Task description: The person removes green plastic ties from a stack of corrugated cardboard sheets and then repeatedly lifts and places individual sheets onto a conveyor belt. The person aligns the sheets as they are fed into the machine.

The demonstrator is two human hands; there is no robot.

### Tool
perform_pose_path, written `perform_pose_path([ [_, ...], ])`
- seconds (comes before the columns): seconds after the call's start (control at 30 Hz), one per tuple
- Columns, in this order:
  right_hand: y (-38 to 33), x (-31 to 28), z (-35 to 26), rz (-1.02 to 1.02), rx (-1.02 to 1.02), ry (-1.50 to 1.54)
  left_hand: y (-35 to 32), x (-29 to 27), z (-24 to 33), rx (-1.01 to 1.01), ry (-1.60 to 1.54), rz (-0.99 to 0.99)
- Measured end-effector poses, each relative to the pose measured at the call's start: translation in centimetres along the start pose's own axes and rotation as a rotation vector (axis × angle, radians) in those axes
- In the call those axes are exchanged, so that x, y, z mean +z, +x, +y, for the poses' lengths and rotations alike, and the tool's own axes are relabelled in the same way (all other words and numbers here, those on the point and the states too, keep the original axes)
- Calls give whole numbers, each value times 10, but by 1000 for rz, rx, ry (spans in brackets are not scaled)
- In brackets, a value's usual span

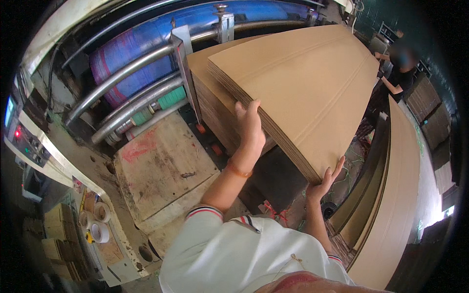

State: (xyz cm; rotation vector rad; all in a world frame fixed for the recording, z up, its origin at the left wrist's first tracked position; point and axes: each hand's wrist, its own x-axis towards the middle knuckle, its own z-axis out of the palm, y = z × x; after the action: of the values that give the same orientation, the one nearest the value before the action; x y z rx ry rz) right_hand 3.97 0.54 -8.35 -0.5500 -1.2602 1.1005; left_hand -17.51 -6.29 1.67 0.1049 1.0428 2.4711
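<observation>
A thick stack of brown cardboard sheets [303, 83] slants across the middle, its near corner toward me. Against the stack's left edge is my left hand [251, 128], fingers pointing up and apart, not wrapped round it. My right hand [323, 184] holds the near corner, its fingers extended up along the right side and the rest of the grip partly hidden under the cardboard. Beneath and to the left lies a second cardboard pile [212, 105], beside the machine's upright metal plate.
A machine with a blue roller [146, 53] and metal bars [124, 80] stands at the left. A stained board [163, 168] lies below it. Tape rolls [100, 232] sit at the lower left. More cardboard sheets [403, 171] stand at the right. A co-worker [403, 68] reaches toward the stack's far end.
</observation>
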Motion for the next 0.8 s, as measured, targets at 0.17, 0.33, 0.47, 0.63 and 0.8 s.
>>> perform_pose_path([
  [0.17,-8,49,-38,-38,-45,191,-52,-55,-2,119,100,-131],
  [0.33,-11,95,-17,-138,-27,-282,-64,-96,-20,210,269,-77],
  [0.47,-14,171,24,-221,-94,-374,-67,-87,-2,235,412,-21],
  [0.63,-3,214,30,-157,-203,-358,-68,-109,-2,261,387,16],
  [0.8,4,186,37,-219,-518,-350,-71,-117,-2,237,447,-65],
])
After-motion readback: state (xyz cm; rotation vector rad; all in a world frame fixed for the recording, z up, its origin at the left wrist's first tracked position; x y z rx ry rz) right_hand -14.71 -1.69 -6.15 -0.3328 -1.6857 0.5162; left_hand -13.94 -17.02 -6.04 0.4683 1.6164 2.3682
